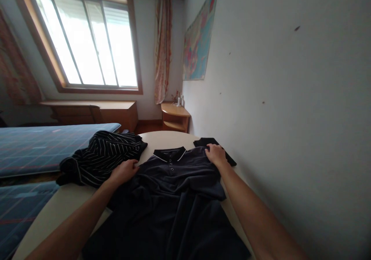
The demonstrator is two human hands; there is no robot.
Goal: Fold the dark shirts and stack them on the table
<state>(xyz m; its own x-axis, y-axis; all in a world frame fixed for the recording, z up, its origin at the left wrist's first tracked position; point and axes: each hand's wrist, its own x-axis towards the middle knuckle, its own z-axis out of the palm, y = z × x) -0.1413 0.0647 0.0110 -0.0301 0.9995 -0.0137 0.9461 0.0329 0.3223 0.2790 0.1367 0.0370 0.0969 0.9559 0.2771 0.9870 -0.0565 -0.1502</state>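
A dark navy polo shirt [174,186] lies spread on a pale round table [162,136], its white-edged collar away from me and three buttons showing. My left hand [125,171] is at the shirt's left shoulder, fingers closed on the cloth there. At the right shoulder, my right hand [216,153] has its fingers bent over the fabric. Folds run across the chest and down the lower part. Beside my left hand, a black striped garment [107,155] lies in a loose heap. A folded black cloth [230,157] sits just beyond my right hand.
Two beds or mattresses with blue plaid covers [43,148] lie at the left. The white wall [284,117] runs close along the table's right side. Further back are a desk [116,109], a small corner shelf [175,109] and a window.
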